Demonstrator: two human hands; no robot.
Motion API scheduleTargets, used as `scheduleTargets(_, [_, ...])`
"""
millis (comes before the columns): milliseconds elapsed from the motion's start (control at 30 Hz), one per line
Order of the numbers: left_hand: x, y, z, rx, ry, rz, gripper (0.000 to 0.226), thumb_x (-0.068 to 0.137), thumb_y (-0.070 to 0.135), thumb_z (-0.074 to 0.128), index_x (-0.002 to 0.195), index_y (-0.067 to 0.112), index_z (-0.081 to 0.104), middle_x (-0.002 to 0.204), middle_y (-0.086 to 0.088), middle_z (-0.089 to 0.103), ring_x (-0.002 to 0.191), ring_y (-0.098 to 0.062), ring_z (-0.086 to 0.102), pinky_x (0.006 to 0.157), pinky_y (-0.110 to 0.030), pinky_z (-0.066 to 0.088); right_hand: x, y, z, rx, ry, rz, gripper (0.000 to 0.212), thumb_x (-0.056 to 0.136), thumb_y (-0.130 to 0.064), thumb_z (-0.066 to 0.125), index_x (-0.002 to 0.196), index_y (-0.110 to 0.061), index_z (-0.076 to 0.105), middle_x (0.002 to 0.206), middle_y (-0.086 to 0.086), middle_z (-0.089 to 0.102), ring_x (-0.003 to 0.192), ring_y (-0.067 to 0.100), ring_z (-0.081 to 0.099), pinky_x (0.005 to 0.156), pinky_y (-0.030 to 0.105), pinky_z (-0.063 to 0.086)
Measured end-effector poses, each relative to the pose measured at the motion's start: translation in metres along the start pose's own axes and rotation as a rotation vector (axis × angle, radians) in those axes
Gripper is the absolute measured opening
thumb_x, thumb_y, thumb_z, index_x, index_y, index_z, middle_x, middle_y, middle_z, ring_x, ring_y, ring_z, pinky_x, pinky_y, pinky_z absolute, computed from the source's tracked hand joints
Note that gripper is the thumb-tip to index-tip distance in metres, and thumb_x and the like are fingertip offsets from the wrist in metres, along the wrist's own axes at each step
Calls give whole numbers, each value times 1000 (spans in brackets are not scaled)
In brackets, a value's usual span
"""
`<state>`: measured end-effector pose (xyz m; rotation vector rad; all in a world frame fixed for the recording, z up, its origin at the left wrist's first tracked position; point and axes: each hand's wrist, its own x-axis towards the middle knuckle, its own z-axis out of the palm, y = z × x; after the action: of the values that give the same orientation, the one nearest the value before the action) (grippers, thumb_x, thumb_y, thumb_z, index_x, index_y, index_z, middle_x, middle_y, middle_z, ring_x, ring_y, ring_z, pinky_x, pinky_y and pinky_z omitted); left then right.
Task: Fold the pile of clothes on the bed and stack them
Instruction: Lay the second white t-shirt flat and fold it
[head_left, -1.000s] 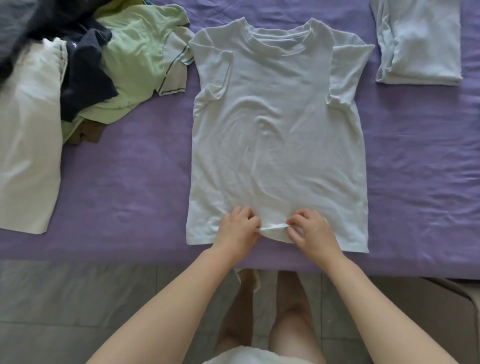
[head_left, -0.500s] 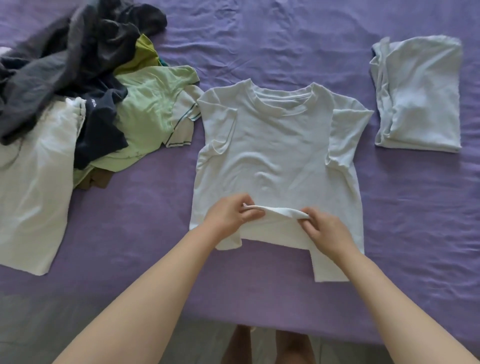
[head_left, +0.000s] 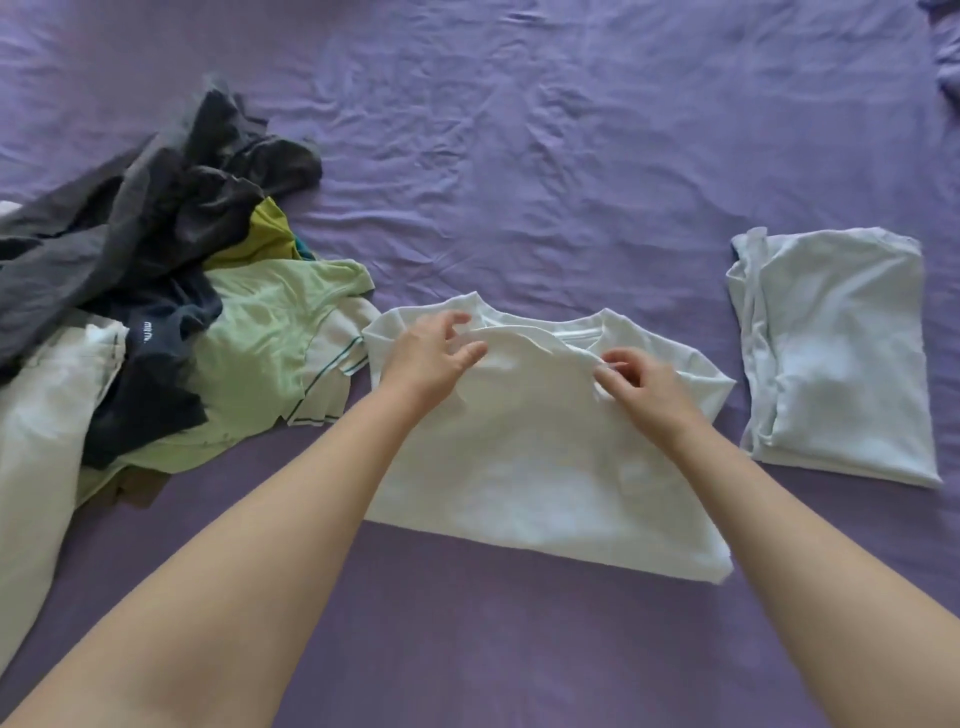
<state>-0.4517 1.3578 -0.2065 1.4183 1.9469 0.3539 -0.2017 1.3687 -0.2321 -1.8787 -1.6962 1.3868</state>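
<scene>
Purple bed: both hands pinch white T-shirt's hem at collar

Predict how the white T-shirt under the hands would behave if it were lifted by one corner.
The white T-shirt would probably droop and unfold, since its hem already sags between the left hand and right hand. It looks thin and creased, so likely light. Pushed across the purple sheet, it would probably bunch rather than slide.
</scene>
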Motion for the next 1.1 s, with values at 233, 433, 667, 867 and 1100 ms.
scheduleTargets(233, [-27, -47, 24, 71, -16, 49, 83, 76, 27, 77, 145, 15, 33, 140, -8, 44, 130, -24, 39, 109, -30, 26, -38, 40, 7, -444, -58, -262, 94, 76, -45, 74, 149, -26, 17, 157, 4, 16, 143, 23, 21, 115, 35, 16])
scheduleTargets(433, [-34, -68, 23, 338, -10, 199, 89, 77, 28, 74, 149, 11, 24, 149, -6, 39, 136, -21, 36, 109, -29, 21, -47, 58, -6, -737, -320, -322, 107, 72, -32, 60, 132, -55, -27, 140, -20, -39, 135, -1, -28, 113, 23, -2])
scheduleTargets(667, [-9, -49, 1, 45, 149, 66, 22, 96, 20, 51, 89, 3, 64, 77, -14, 62, 77, -33, 58, 61, -34, 30, -45, 45, -10, -215, 76, -147, 31, 89, -12, 58, 119, -21, 63, 129, -5, 58, 115, 15, 56, 89, 31, 44])
scheduleTargets(867, [19, -52, -23, -234, 254, -145, 43, 96, 28, 53, 60, 16, 32, 56, 4, 33, 54, -15, 31, 51, -27, 27, -17, 35, -25, 181, 554, 135, 34, 92, -22, 58, 73, 5, 49, 67, 14, 43, 66, 22, 38, 58, 28, 29])
scheduleTargets(1100, [38, -56, -21, -232, 362, -251, 37, 99, 30, 45, 67, 13, 39, 69, -6, 49, 72, -26, 44, 66, -35, 30, 4, 45, -41, 175, 729, 228, 17, 94, -21, 55, 92, -4, 57, 79, 8, 53, 77, 23, 48, 67, 26, 30])
